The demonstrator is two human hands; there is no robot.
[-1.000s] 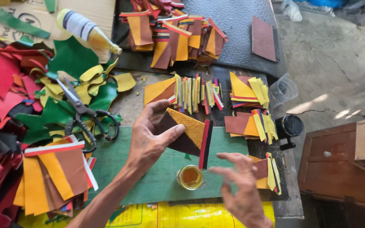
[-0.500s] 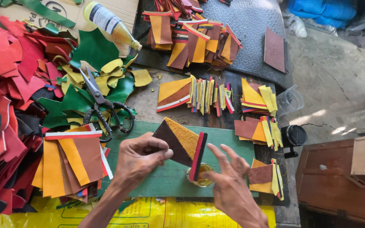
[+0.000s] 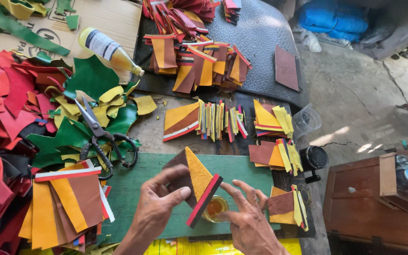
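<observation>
Our left hand (image 3: 159,208) grips a brown-yellow-red patchwork piece (image 3: 195,182); our right hand (image 3: 246,219), fingers spread open, touches its red edge above the glue cup (image 3: 215,208).

White-labelled yellow bottle (image 3: 108,49) lies on printed brown cardboard (image 3: 112,21).

You have scissors (image 3: 104,141) lying on green scraps (image 3: 90,80), a bottle (image 3: 109,49) on cardboard (image 3: 119,19), red scraps (image 3: 1,99) at left, and what may be a black lid (image 3: 313,157) beside the wooden box (image 3: 378,203).
</observation>
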